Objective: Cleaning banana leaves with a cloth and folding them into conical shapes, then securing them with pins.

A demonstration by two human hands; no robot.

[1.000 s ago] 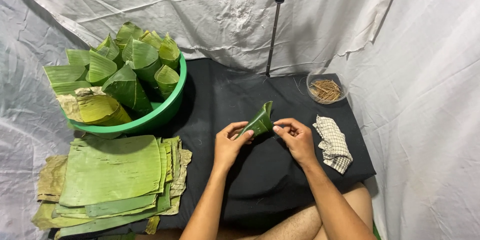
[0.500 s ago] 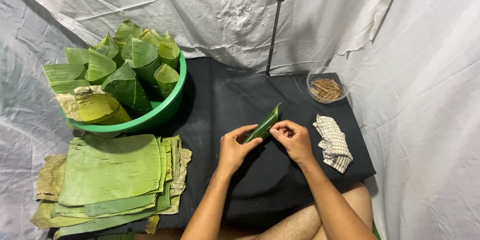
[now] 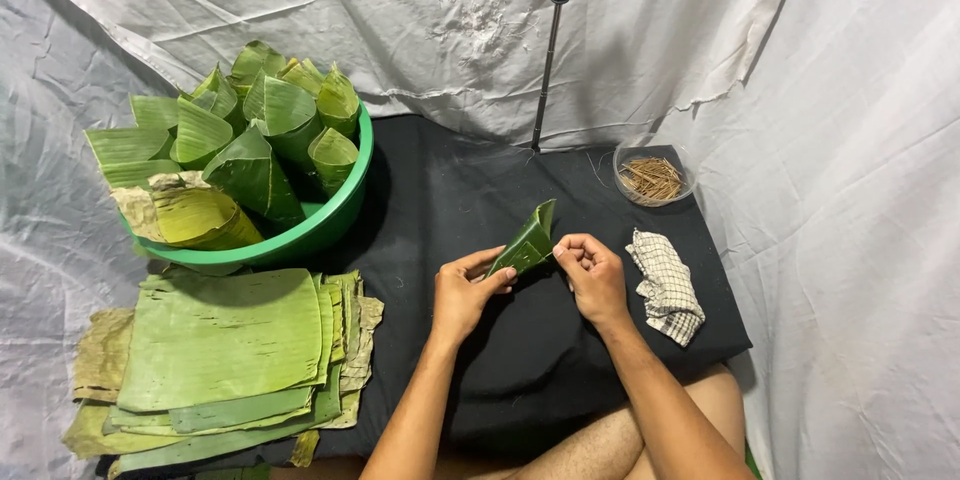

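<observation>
Holding folded leaf between both hands, above black cloth, centre of view. Left hand gripping lower-left end, thumb on top, fingers curled under. Right hand pinching near the leaf's right edge, fingertips closed tight; possibly on a thin stick, too small to confirm. Long axis running diagonal: low at left hand, tip pointing up and away toward the tripod pole. Both hands touching the leaf; left carrying more of its length, right only at the edge.

Sitting to the left: green bowl piled with finished folded leaves, well apart from hands. Lying near-left: stack of flat leaves. Sitting far right: small dish of sticks, nearer right hand. Lying just beside right hand: checked rag.

Hiding: underside of leaf, left fingers beneath it, fold seam facing right palm. Getting cut off: both forearms at bottom edge, leaf stack at lower left.
</observation>
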